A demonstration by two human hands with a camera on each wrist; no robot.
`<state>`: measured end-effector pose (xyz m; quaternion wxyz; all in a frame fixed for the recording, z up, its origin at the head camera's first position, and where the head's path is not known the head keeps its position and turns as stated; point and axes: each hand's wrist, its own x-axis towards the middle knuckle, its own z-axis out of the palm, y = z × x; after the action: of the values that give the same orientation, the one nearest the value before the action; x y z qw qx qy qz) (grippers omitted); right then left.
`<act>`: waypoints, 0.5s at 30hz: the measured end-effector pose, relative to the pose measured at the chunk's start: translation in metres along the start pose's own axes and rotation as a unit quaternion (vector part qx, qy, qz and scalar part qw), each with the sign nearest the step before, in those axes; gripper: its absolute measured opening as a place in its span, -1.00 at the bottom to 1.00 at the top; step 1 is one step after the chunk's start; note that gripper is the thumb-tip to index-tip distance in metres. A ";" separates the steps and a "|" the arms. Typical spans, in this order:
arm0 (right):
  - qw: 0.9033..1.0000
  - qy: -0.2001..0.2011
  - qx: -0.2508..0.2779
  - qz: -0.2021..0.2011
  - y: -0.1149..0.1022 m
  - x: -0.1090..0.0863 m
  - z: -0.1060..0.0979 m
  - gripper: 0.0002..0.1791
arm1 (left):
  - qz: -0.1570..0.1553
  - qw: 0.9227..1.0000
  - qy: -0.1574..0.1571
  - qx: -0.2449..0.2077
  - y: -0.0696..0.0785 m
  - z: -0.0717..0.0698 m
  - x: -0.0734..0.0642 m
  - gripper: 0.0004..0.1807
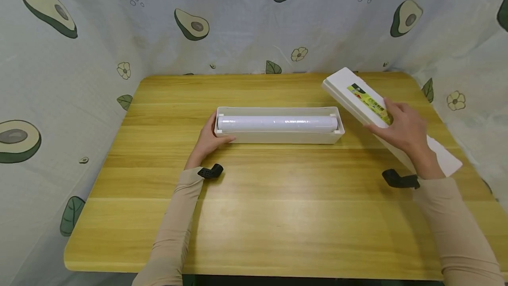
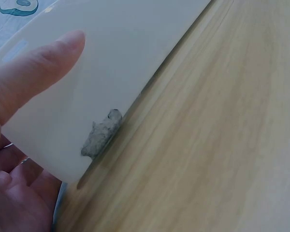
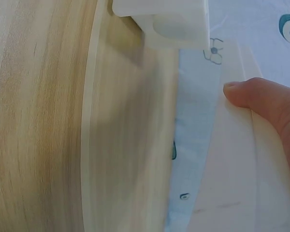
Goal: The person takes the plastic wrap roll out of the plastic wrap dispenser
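Note:
A long white cling film dispenser box lies on the table, uncovered, with a shiny roll of film inside it. Its left end is gripped by my left hand, thumb on the front wall and fingers behind. In the left wrist view, a grey patch marks the front wall near its bottom edge. To the right, my right hand holds the white lid slantwise above the table, thumb along its near side. A yellow-green label on the lid is partly covered by the fingers.
The wooden table extends around the box to rounded corners. Pale cloth printed with avocados hangs behind it and at both sides. In the right wrist view, the box's end stands near the lid.

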<state>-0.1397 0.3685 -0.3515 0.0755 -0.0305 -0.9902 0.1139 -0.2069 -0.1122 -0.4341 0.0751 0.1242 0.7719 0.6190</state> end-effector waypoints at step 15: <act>1.000 -0.003 -0.010 0.019 0.008 -0.003 -0.001 0.00 | -0.018 1.000 -0.009 -0.006 0.018 0.000 -0.007 0.11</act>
<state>-0.1366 0.3765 -0.3533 0.0703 -0.0500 -0.9906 0.1058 -0.1986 -0.1110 -0.4169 0.0945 0.1153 0.7696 0.6209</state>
